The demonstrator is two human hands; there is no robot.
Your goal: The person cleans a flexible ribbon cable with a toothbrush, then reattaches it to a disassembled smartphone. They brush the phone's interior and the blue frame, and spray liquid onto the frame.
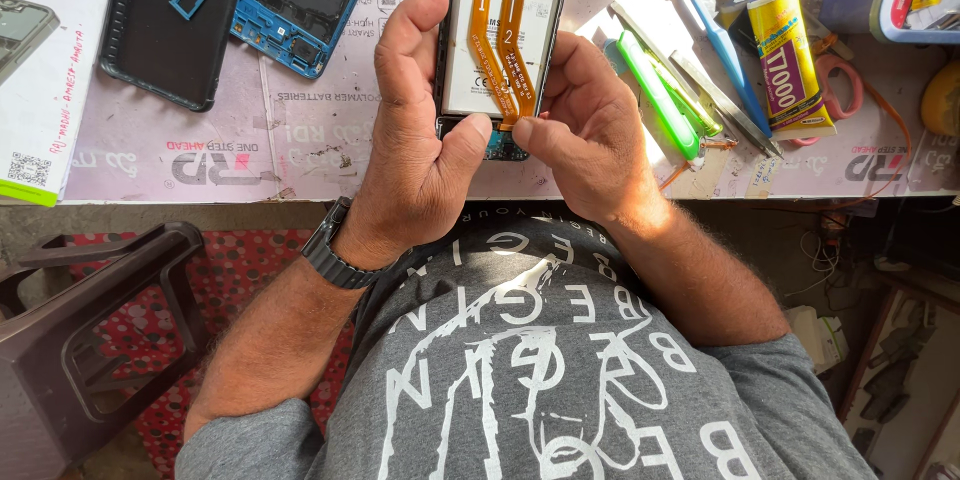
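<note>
Sunlit and cluttered, the workbench [300, 155] runs across the top of the frame. At upper centre both hands grip an opened phone [500, 40] with its battery and two orange ribbon cables showing. The left hand [420, 155] wraps around its left edge, the right hand [590, 130] clasps its right, and both thumbs press its lower end. A blue phone frame [300, 0] lies upper left, a glue tube [790, 60] and green tweezers [660, 95] upper right.

We looked down on a workbench [250, 165] covered in a pale printed mat, sunlight falling hard across its right side — the left lay in shade. Below its edge we saw a red dotted floor covering [255, 270] and a dark plastic stool [90, 340].
</note>
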